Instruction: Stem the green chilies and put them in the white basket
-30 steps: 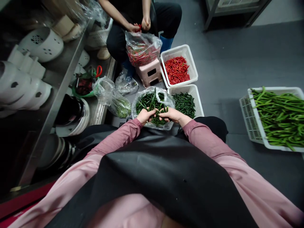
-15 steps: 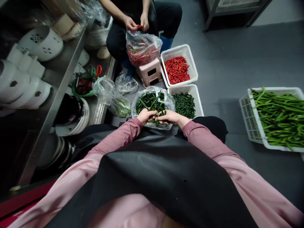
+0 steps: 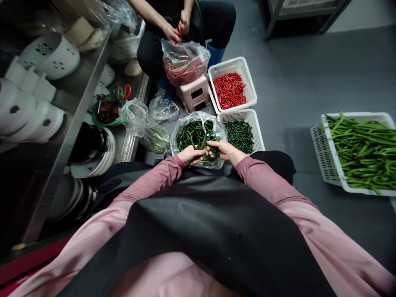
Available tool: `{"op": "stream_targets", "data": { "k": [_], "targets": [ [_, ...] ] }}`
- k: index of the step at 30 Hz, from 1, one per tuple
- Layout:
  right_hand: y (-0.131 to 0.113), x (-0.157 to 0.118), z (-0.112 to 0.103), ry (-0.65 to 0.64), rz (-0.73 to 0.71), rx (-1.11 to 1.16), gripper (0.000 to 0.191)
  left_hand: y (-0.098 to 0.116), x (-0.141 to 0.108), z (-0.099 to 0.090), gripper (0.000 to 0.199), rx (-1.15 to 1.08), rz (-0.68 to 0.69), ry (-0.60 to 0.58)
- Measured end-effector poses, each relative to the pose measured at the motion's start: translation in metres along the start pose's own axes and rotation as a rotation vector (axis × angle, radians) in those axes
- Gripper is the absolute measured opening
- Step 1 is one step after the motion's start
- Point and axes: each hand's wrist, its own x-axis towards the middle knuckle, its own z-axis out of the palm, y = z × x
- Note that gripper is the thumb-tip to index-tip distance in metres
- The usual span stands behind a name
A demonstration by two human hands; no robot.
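Note:
A clear plastic bag (image 3: pixel 222 128) full of long green chillies (image 3: pixel 189 133) stands open between my knees, in a white basket. Over its near part my left hand (image 3: pixel 191 154) is closed on green chillies, palm turned up. My right hand (image 3: pixel 222 149) meets it fingertip to fingertip, closed on more green chillies. Some of the held stems point up and away from me. Just beyond my right hand, a white basket (image 3: pixel 259 138) holds small dark green chillies (image 3: pixel 239 135). The exact number of chillies in each hand cannot be made out.
Ahead, a seated person's hands (image 3: pixel 177 32) hold red chillies above a bag (image 3: pixel 185 66) on a pink stool (image 3: pixel 192 94). A basket of red chillies (image 3: pixel 229 90) stands beside it. Green beans or peppers (image 3: pixel 368 152) fill a basket at right. A metal shelf (image 3: pixel 83 95) with white pots runs along the left.
My right hand has risen slightly, its fingers now over the chillies, and my left hand has shifted a little. The other person's hands have moved, one now above the other.

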Motion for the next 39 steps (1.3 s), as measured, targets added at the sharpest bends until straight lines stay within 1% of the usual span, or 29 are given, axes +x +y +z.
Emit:
{"op": "stream_targets", "data": {
  "k": [3,6,8,10,13,16,17,19,21,22,24,26,30,33,36,38,39],
  "targets": [
    [0.002,0.003,0.001,0.025,0.017,0.042,0.016,-0.007,0.001,-0.005,0.039,0.077,-0.042,-0.003],
    [0.004,0.009,-0.002,0.107,0.039,0.057,0.02,-0.013,0.003,-0.009,0.04,0.13,-0.069,0.02],
    [0.006,0.012,-0.004,0.153,0.042,0.031,0.019,-0.016,0.006,-0.01,0.041,0.12,-0.041,0.092],
    [0.007,0.014,-0.005,0.17,0.023,-0.006,0.017,-0.018,0.008,-0.01,0.041,0.096,-0.009,0.161],
    [0.005,0.013,-0.008,0.21,-0.009,-0.034,0.016,-0.017,0.007,-0.01,0.037,0.067,-0.017,0.169],
    [0.002,0.011,-0.009,0.265,-0.021,-0.049,0.014,-0.013,0.005,-0.014,0.033,0.027,-0.035,0.174],
    [0.001,0.01,-0.009,0.263,-0.015,-0.065,0.013,-0.012,0.005,-0.016,0.033,0.018,-0.034,0.197],
    [0.003,0.009,-0.007,0.209,0.0,-0.116,0.012,-0.01,0.005,-0.019,0.034,0.038,-0.03,0.268],
    [0.008,0.008,-0.002,0.153,-0.027,-0.185,0.013,-0.01,0.008,-0.02,0.036,0.119,-0.046,0.321],
    [0.011,0.008,0.0,0.145,-0.059,-0.22,0.015,-0.01,0.009,-0.019,0.037,0.17,-0.058,0.322],
    [0.016,0.009,0.005,0.168,-0.128,-0.287,0.019,-0.011,0.012,-0.014,0.039,0.243,-0.067,0.286],
    [0.019,0.01,0.007,0.172,-0.16,-0.304,0.026,-0.012,0.013,-0.008,0.038,0.25,-0.042,0.265],
    [0.014,0.008,0.004,0.119,-0.215,-0.174,0.037,-0.01,0.01,-0.003,0.034,0.247,-0.013,0.277],
    [0.01,0.007,0.003,0.159,-0.295,-0.21,0.038,-0.007,0.007,-0.003,0.031,0.363,-0.004,0.234],
    [0.01,0.006,0.006,0.231,-0.35,-0.321,0.036,-0.006,0.005,-0.002,0.024,0.539,0.073,0.252],
    [0.011,0.007,0.008,0.246,-0.347,-0.319,0.035,-0.007,0.004,-0.001,0.021,0.602,0.119,0.268],
    [0.011,0.007,0.008,0.219,-0.313,-0.291,0.035,-0.008,0.004,0.0,0.02,0.602,0.134,0.262]
  ]
}}
